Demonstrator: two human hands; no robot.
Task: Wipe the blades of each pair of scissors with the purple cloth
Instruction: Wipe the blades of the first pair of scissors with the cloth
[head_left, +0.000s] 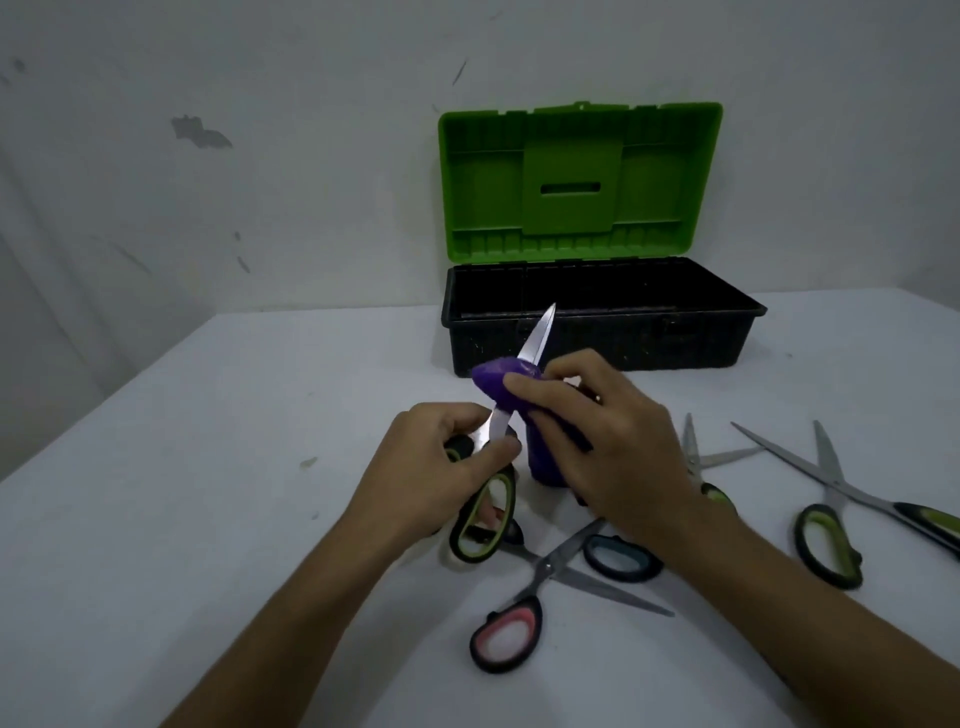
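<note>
My left hand (436, 467) grips a pair of green-handled scissors (480, 519) by the handles, blades pointing up and away. Their blade tips (540, 332) stick out above the purple cloth (498, 384). My right hand (597, 436) pinches that cloth around the middle of the blades, and the rest of it hangs down between my hands. Below my hands, a pink-and-blue-handled pair (550, 582) lies spread on the table. Another green-handled pair (836, 504) lies spread at the right. A further pair (701, 457) is partly hidden behind my right wrist.
A toolbox (597, 332) with a black base stands at the back of the white table (208, 467), its green lid (576, 176) raised against the wall. The table's left edge runs diagonally at the far left.
</note>
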